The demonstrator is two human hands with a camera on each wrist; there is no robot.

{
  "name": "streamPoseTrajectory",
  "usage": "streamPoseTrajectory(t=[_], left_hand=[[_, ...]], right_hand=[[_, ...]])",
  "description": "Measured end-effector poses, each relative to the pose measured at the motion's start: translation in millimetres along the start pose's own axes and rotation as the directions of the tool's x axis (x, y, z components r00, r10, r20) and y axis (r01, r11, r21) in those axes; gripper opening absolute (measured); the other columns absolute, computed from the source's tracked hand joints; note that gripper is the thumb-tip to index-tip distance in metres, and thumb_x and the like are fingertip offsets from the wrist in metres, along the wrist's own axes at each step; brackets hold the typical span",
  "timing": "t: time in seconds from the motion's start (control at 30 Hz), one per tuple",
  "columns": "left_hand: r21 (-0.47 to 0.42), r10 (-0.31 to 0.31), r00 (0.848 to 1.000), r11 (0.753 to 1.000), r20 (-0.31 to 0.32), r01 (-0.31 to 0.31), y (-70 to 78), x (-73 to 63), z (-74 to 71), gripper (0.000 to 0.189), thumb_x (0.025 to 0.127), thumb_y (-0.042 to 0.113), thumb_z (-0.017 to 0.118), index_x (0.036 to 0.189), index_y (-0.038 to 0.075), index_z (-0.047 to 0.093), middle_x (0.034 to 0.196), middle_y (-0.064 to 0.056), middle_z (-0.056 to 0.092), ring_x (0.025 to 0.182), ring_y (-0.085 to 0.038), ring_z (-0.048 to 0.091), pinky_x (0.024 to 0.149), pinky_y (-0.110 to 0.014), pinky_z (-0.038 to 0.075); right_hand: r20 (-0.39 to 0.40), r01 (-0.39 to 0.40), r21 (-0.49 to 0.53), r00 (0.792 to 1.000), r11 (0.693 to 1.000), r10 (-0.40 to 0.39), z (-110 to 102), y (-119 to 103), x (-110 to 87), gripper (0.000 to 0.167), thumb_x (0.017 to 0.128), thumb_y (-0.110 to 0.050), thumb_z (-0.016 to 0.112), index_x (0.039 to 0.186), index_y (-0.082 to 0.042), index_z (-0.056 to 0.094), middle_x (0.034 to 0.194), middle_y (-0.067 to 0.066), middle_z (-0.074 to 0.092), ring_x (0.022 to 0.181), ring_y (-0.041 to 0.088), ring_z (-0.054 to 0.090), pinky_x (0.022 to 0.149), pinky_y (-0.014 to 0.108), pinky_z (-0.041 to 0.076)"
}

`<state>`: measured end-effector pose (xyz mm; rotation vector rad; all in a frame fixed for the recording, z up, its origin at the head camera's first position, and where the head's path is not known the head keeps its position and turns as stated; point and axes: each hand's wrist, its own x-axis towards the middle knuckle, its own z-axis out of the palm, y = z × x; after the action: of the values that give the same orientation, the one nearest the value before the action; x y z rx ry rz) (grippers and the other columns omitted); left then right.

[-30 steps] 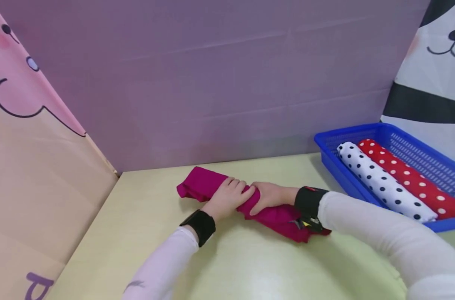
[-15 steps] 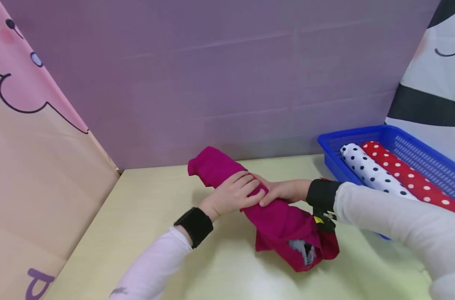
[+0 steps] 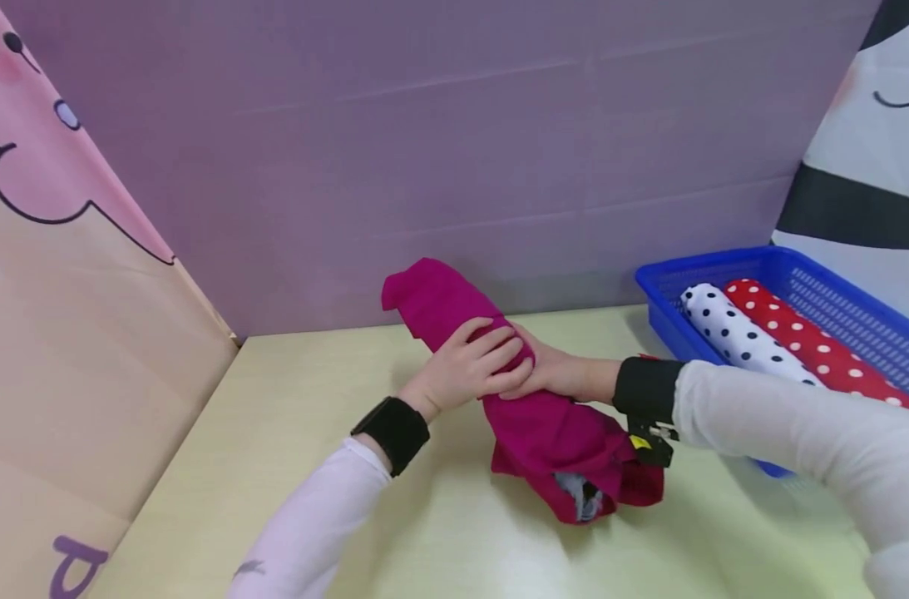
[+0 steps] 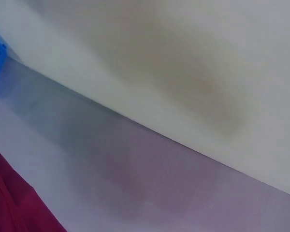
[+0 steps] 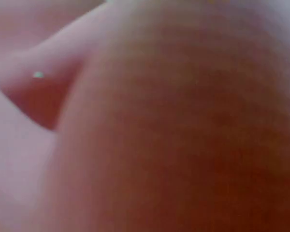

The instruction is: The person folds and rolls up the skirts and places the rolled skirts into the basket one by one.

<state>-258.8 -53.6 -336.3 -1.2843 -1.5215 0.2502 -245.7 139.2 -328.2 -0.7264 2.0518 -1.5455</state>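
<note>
In the head view, a magenta rolled cloth [image 3: 544, 433] slants up off the table, its far end raised and its near end loose, with grey material showing inside. My left hand [image 3: 465, 366] grips the roll around its middle from the left, fingers curled over the top. Against it, my right hand [image 3: 555, 370] grips the same stretch from the right; its fingers are partly hidden by the left hand and the cloth. A piece of the magenta cloth [image 4: 12, 203] shows at the corner of the left wrist view. The right wrist view is a close blur.
At the right stands a blue plastic basket [image 3: 679, 262], holding a white roll with black dots [image 3: 738, 333] and a red roll with white dots [image 3: 806, 341]. A purple backdrop [image 3: 424, 166] rises behind the pale table [image 3: 312, 399]. Patterned side panels stand left and right.
The magenta roll has gone from lying nearly flat to raised and tilted, far end highest. Its near end has loosened and shows grey inside. Both hands keep their grip and have risen slightly.
</note>
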Motion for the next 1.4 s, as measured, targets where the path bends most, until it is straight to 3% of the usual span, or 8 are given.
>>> streamPoseTrajectory(t=[0.3,0.53,0.9,0.97,1.1,1.17,1.27,1.4], left_hand=[[0.093,-0.057,0.980,0.995,0.192,0.039,-7.5,6.5,1.1,0.049,0.086,0.020,0.064,0.131,0.031,0.049,0.129,-0.003,0.055,0.125,-0.020,0.048,0.111,-0.043,0.030],[0.228,-0.111,0.903,0.973,0.415,0.014,-9.4,23.6,1.6,0.071,0.089,0.008,0.053,0.149,0.031,0.022,0.153,-0.007,0.027,0.142,-0.023,0.024,0.117,-0.048,0.015],[0.072,-0.192,0.844,0.981,0.501,0.181,15.0,43.3,3.0,0.073,0.088,0.025,0.060,0.150,0.027,0.021,0.156,-0.014,0.014,0.145,-0.031,0.011,0.117,-0.051,0.007],[0.044,-0.191,0.846,0.980,0.497,0.195,27.4,50.0,3.0,0.074,0.087,0.032,0.060,0.149,0.025,0.021,0.154,-0.014,0.012,0.145,-0.032,0.010,0.117,-0.053,0.008],[-0.014,-0.191,0.892,0.976,0.411,0.216,58.8,65.4,8.0,0.062,0.091,0.029,0.050,0.148,0.023,0.025,0.151,-0.012,0.019,0.141,-0.031,0.015,0.114,-0.053,0.014],[-0.072,-0.182,0.890,0.970,0.419,0.232,75.6,76.5,10.9,0.059,0.092,0.025,0.047,0.148,0.024,0.028,0.152,-0.012,0.019,0.142,-0.030,0.015,0.115,-0.052,0.013],[-0.169,-0.127,0.822,0.951,0.555,0.261,101.3,102.9,13.5,0.069,0.092,0.028,0.052,0.152,0.025,0.018,0.158,-0.014,0.006,0.146,-0.032,0.003,0.117,-0.049,0.006],[-0.285,0.008,0.678,0.911,0.735,0.299,137.9,145.1,12.8,0.089,0.091,0.039,0.058,0.152,0.029,-0.005,0.158,-0.008,-0.018,0.146,-0.024,-0.014,0.119,-0.041,0.000]], right_hand=[[-0.239,0.057,-0.116,0.968,0.992,-0.083,-6.8,-8.4,-2.1,0.101,0.077,-0.012,0.074,0.151,-0.006,0.006,0.154,0.016,0.022,0.139,0.031,0.026,0.108,0.042,0.031],[-0.422,0.206,-0.212,0.863,0.955,-0.279,-19.3,-7.3,3.5,0.083,0.078,0.005,0.065,0.146,0.001,0.018,0.147,0.021,0.032,0.132,0.032,0.037,0.098,0.017,0.038],[-0.607,0.071,-0.346,0.744,0.936,-0.280,-53.4,-31.4,-3.6,0.085,0.071,-0.003,0.074,0.142,-0.001,0.028,0.135,0.024,0.044,0.123,0.036,0.044,0.105,0.047,0.034],[-0.635,0.084,-0.361,0.707,0.929,-0.311,-66.8,-39.6,-7.7,0.085,0.070,-0.005,0.076,0.142,-0.005,0.030,0.134,0.018,0.046,0.121,0.031,0.045,0.104,0.045,0.034],[-0.681,0.180,-0.385,0.606,0.905,-0.410,-96.7,-61.5,-18.6,0.082,0.068,-0.003,0.078,0.138,-0.013,0.036,0.124,-0.002,0.050,0.115,0.014,0.046,0.099,0.031,0.036],[-0.702,0.237,-0.372,0.561,0.898,-0.439,-110.1,-76.6,-27.3,0.077,0.067,0.000,0.078,0.133,-0.015,0.042,0.116,-0.008,0.052,0.109,0.010,0.048,0.092,0.026,0.038],[-0.744,0.238,-0.363,0.509,0.901,-0.434,-128.1,-100.5,-44.9,0.071,0.065,0.002,0.078,0.126,-0.017,0.047,0.111,-0.011,0.053,0.106,0.007,0.049,0.087,0.024,0.040],[-0.806,0.111,-0.356,0.466,0.928,-0.365,-154.5,-114.2,-69.6,0.070,0.068,-0.006,0.080,0.126,-0.023,0.044,0.114,-0.015,0.051,0.108,0.002,0.045,0.093,0.026,0.038]])
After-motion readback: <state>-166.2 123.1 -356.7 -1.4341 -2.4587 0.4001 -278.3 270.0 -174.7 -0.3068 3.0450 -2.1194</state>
